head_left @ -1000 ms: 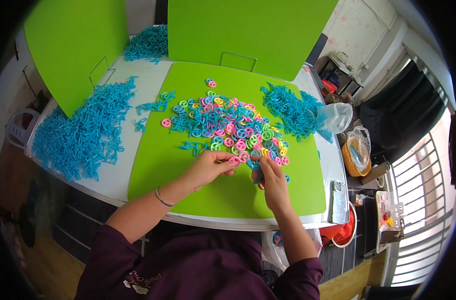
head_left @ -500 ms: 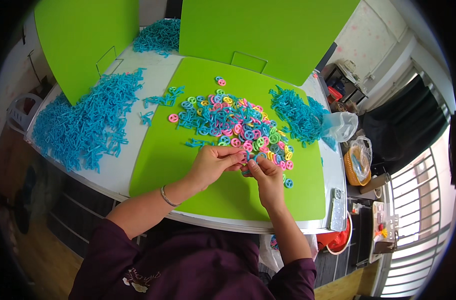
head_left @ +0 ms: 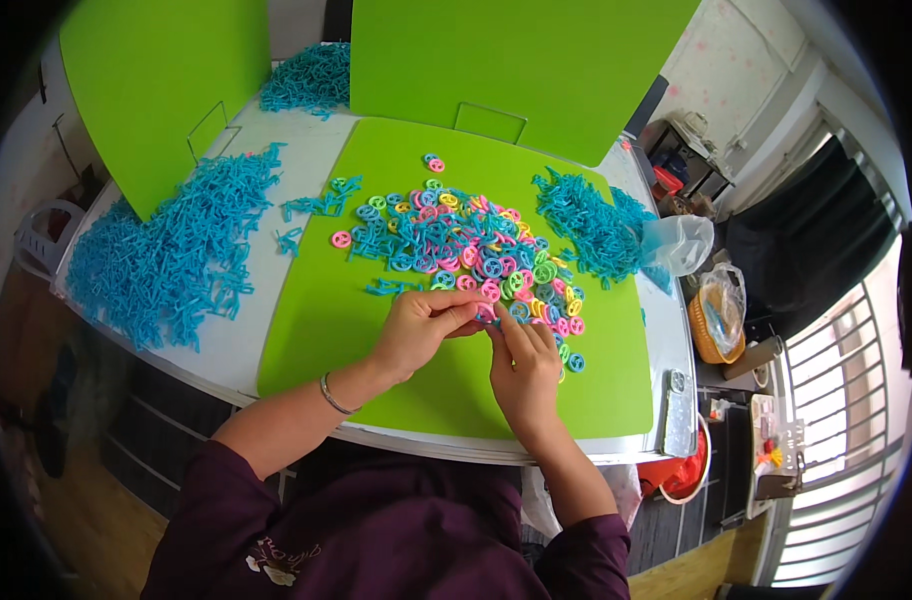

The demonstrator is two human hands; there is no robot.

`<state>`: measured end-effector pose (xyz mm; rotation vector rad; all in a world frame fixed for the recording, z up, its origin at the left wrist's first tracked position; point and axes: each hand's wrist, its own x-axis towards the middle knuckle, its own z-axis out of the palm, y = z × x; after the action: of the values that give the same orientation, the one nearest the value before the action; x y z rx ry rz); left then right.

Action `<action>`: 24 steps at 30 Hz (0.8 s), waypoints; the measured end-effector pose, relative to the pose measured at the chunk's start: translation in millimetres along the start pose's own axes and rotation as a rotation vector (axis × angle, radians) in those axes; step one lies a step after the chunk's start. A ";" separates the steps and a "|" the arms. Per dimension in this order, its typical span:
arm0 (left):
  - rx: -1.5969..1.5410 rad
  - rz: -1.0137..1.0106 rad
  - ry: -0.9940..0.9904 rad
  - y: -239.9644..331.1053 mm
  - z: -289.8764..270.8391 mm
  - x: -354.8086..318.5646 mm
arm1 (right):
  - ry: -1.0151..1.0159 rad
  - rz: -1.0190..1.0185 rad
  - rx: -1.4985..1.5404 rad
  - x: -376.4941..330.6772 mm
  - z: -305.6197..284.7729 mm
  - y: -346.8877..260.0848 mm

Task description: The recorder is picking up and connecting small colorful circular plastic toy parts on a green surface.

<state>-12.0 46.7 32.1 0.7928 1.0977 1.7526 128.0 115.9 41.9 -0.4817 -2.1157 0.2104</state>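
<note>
My left hand (head_left: 419, 330) pinches a small pink plastic wheel (head_left: 486, 311) at the near side of a heap. Against the wheel press the closed fingers of my right hand (head_left: 526, 375); a bit of blue shows at their tips, too small to make out. Just beyond both hands lies the heap of little plastic wheels (head_left: 492, 267) in pink, blue, green and yellow. Teal forked plastic pieces (head_left: 426, 235) are mixed through it. All of this rests on a bright green board (head_left: 376, 400).
Large piles of teal pieces lie left (head_left: 166, 260), far left (head_left: 311, 78) and right (head_left: 591, 225) on the white table (head_left: 316, 150). Two green panels (head_left: 516, 70) stand behind. A clear plastic bag (head_left: 678, 245) and a phone (head_left: 680, 415) are at the right edge.
My right hand has turned and moved slightly left, bringing its fingertips against the pink wheel. The left hand keeps its pinch in nearly the same place.
</note>
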 end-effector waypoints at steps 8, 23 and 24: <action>0.234 -0.009 -0.153 2.1 -5.9 4.8 | -0.305 0.745 0.768 3.7 -8.2 4.5; -0.296 -0.514 -0.266 0.3 -17.2 12.0 | -0.442 -0.159 0.553 15.3 -35.3 26.5; -0.290 -0.516 -0.271 2.7 -11.6 12.8 | -0.367 -0.289 0.405 13.6 -33.4 31.4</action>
<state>-27.9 53.9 30.7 0.4920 0.7567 1.2831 157.0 148.9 60.6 0.1133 -2.3830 0.5797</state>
